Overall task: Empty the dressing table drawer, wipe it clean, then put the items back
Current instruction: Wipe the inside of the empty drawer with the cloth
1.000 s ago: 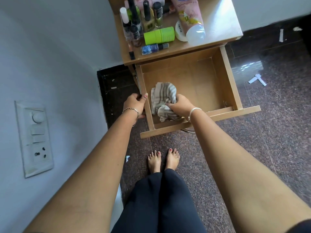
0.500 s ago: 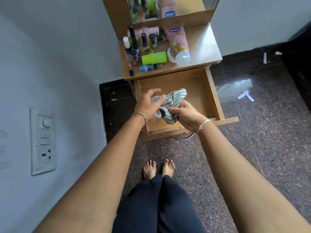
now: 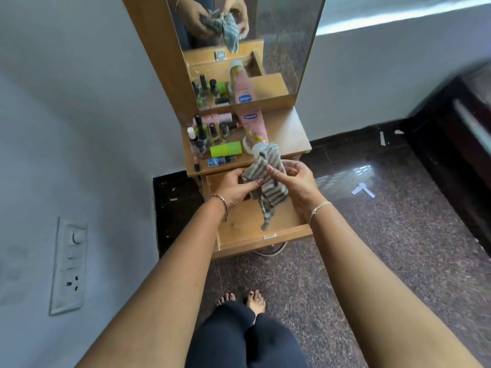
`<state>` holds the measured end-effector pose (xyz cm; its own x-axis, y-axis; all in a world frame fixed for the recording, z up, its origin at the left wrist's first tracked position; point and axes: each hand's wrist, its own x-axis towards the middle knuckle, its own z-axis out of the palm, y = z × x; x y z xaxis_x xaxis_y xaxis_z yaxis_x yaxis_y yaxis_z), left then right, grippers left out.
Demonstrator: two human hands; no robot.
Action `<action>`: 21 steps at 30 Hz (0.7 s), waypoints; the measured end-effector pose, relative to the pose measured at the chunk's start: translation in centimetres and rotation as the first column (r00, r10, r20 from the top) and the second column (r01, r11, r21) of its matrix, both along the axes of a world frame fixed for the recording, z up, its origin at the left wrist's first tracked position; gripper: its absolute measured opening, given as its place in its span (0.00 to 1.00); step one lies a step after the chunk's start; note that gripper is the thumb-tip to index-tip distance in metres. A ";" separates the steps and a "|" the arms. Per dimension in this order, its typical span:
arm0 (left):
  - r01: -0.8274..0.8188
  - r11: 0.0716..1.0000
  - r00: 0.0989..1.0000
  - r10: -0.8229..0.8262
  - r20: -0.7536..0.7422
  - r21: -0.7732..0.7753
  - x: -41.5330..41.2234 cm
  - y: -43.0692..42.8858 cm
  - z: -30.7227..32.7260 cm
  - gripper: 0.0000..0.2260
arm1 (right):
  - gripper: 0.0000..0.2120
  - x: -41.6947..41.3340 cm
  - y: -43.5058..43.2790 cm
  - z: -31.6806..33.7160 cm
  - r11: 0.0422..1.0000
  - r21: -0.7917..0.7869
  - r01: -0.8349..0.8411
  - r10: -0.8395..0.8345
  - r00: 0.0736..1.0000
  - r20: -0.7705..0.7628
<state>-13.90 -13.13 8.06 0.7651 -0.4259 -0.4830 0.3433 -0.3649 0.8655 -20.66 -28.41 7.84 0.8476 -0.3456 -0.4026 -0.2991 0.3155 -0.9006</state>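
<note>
Both hands hold the striped cloth (image 3: pixel 267 179) above the open drawer (image 3: pixel 247 229) — the left hand (image 3: pixel 235 185) has its grip clenched on the cloth's 9 o'clock edge, the right hand (image 3: pixel 295 179) pinches its 3 o'clock side. One cloth end dangles toward the bare drawer floor. At 12 o'clock, bottles (image 3: pixel 210 134) and a pink tube (image 3: pixel 255 126) crowd the desk (image 3: pixel 289 134) — below a mirror (image 3: pixel 247 43).

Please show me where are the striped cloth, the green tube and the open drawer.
striped cloth (image 3: pixel 268 179): head view, bunched middle.
green tube (image 3: pixel 225 149): head view, middle of its side.
open drawer (image 3: pixel 265 239): head view, front panel.
</note>
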 end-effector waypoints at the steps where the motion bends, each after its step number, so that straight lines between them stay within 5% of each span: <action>1: -0.031 0.999 0.999 0.029 -0.040 -0.035 0.0 -0.6 0.2 0.16 | 0.24 0.1 -0.3 0.3 1.000 0.012 0.003 -0.002 1.000 -0.021; 3: -0.101 0.989 0.991 0.089 -0.104 -0.109 0.0 -1.8 0.5 0.16 | 0.30 0.2 -0.9 0.5 0.998 0.054 -0.044 0.049 0.994 -0.093; 6: -0.177 0.971 0.980 0.161 -0.113 -0.157 0.6 -3.9 0.7 0.16 | 0.22 0.2 -1.9 1.1 0.966 0.215 -0.141 0.187 0.959 -0.212; 9: -0.230 0.961 0.971 0.216 -0.099 -0.154 1.7 -6.0 0.5 0.15 | 0.26 0.7 -3.2 1.0 0.951 0.273 -0.147 0.231 0.923 -0.308; 16: -0.284 0.956 0.957 0.279 -0.075 -0.079 6.2 -9.6 -0.9 0.13 | 0.24 6.0 -5.9 0.6 0.908 0.337 0.251 -0.186 0.959 -0.212; 21: -0.243 0.962 0.970 0.236 -0.064 -0.127 9.6 -12.3 -1.1 0.10 | 0.21 10.5 -7.5 -0.3 0.917 0.242 0.317 -0.271 0.941 -0.206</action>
